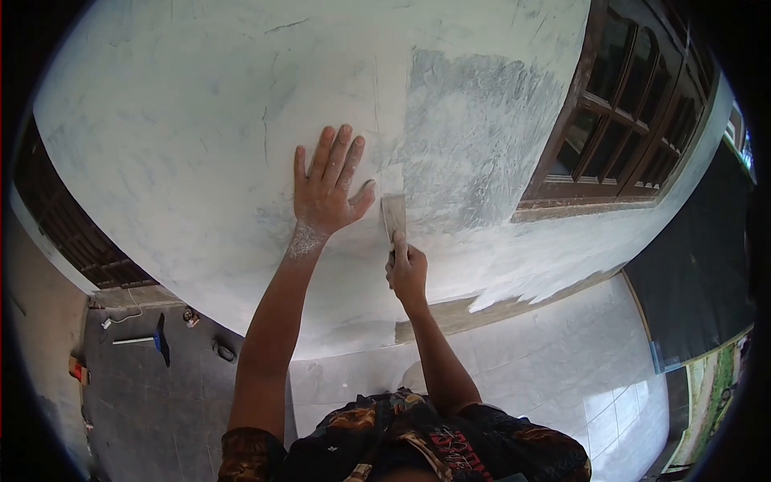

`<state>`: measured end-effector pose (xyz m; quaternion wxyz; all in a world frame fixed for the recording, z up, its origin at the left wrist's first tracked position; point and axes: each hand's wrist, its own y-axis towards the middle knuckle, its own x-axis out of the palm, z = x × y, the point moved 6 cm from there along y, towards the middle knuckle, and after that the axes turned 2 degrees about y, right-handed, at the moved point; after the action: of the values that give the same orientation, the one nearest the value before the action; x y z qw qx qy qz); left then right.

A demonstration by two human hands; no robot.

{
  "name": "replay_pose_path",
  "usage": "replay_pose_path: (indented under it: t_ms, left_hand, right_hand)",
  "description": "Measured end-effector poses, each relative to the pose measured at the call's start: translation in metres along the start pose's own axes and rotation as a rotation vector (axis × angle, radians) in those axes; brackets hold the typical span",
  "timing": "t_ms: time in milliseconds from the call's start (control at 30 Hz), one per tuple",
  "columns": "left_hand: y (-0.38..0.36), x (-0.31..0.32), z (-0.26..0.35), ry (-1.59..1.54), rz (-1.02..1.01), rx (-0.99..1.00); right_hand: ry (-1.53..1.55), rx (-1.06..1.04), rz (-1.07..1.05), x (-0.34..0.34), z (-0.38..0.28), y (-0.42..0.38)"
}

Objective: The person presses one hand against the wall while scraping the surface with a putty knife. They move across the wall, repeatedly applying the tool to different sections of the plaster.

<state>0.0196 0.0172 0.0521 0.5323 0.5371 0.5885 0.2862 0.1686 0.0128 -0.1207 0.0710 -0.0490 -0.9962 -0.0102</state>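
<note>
My left hand (325,189) lies flat on the whitish wall (193,201), its fingers spread and pointing up. White powder coats the wrist and parts of the fingers. Just to the right and a little lower, my right hand (407,269) grips a putty knife (394,213) by its handle. The blade points upward against the wall, at the lower left edge of a grey, streaky patch (478,132). A paler white band runs up the wall from near the blade. Thin cracks show above the left hand.
A brown wooden window (606,128) is set in the wall at right. Another dark wooden frame (68,217) stands at far left. On the dark tiled floor (152,410) lie a blue-headed brush or squeegee (159,339) and a sandal (224,350). A black sheet (691,265) hangs at right.
</note>
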Motion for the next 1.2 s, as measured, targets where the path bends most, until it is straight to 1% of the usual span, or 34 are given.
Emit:
replay_pose_path:
  t_ms: [67, 167, 200, 267, 367, 500, 567, 667, 767, 867, 967, 1067, 1167, 1200]
  left_hand:
    - [0.001, -0.002, 0.001, 0.013, 0.024, 0.007]
    - [0.000, -0.002, 0.000, 0.006, 0.018, 0.008]
    - [0.000, -0.002, 0.000, 0.010, 0.021, 0.007]
    - [0.000, -0.001, 0.000, -0.001, 0.032, 0.010]
    - [0.000, -0.002, 0.001, -0.002, 0.035, 0.006]
    - [0.000, -0.003, -0.001, -0.012, 0.032, 0.006]
    - [0.000, -0.002, 0.000, -0.026, 0.040, 0.008]
    - [0.000, -0.003, 0.000, -0.014, 0.031, 0.006]
    - [0.000, -0.003, 0.000, -0.023, 0.029, 0.007]
    - [0.000, -0.002, 0.000, -0.019, 0.033, 0.008]
    - [-0.001, -0.003, 0.000, -0.013, 0.056, 0.017]
    - [0.001, -0.003, 0.001, -0.011, 0.032, 0.005]
    - [0.000, -0.003, 0.001, -0.009, 0.042, 0.009]
    - [0.001, -0.004, 0.000, -0.007, 0.049, 0.011]
  right_hand:
    - [0.091, -0.089, -0.034, 0.009, -0.018, 0.002]
    - [0.053, -0.079, 0.012, -0.001, -0.001, 0.001]
    - [0.053, -0.083, 0.009, -0.003, -0.001, -0.002]
    - [0.060, -0.026, 0.007, -0.006, -0.001, -0.005]
    - [0.056, -0.063, -0.013, -0.005, -0.021, 0.001]
    - [0.019, -0.048, -0.024, -0.012, -0.012, 0.002]
    - [0.077, 0.026, -0.006, -0.016, -0.002, -0.004]
    - [0.051, -0.036, -0.001, -0.012, -0.015, 0.005]
    - [0.084, -0.021, -0.021, -0.012, -0.021, 0.000]
    - [0.048, 0.000, 0.005, -0.017, -0.001, -0.007]
    - [0.076, -0.014, -0.002, -0.011, -0.011, 0.001]
    - [0.087, -0.028, -0.026, -0.007, -0.022, -0.001]
    - [0.035, -0.001, 0.012, -0.005, 0.003, -0.009]
    - [0.036, -0.008, 0.011, -0.004, 0.000, -0.008]
